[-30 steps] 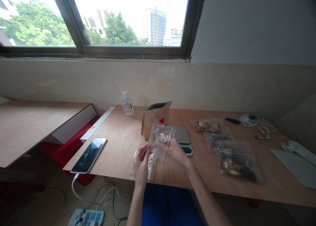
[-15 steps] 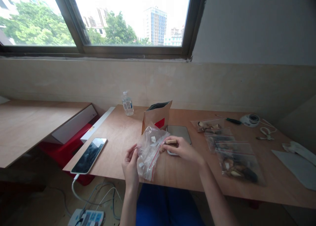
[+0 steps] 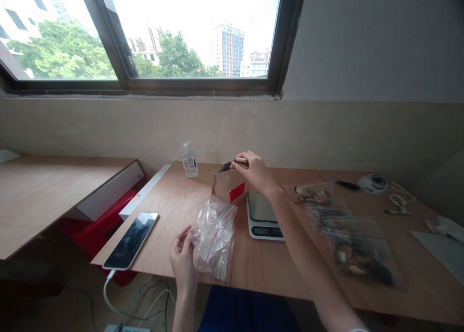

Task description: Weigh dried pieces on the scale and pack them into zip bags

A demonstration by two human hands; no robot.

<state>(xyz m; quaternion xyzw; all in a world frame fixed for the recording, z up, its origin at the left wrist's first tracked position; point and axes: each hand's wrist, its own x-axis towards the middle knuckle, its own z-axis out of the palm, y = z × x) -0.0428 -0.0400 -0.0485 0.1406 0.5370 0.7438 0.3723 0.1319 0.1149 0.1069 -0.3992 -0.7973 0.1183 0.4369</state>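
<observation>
My right hand [image 3: 250,166] is at the mouth of a brown paper pouch [image 3: 223,187] with a red label. It grips pale brown dried pieces [image 3: 241,162] that look like mushroom. My left hand [image 3: 184,249] pinches the left edge of a clear zip bag [image 3: 215,240] with red seal lines, lying on the table in front of the pouch. More than one bag may be layered there. Just right of the pouch stands a kitchen scale [image 3: 261,215], partly covered by my right forearm. What is inside the pouch is mostly hidden.
On the right lie several filled zip bags [image 3: 358,262], a screwdriver [image 3: 348,184], a white camera [image 3: 373,183] and a cable [image 3: 400,204]. A water bottle [image 3: 189,162] stands at the back; a phone [image 3: 132,240] on a charging cord lies at the left edge.
My right hand has carried the dried pieces from beside the zip bag up and back to the pouch's mouth. My left hand shifted slightly left. The scale is less covered.
</observation>
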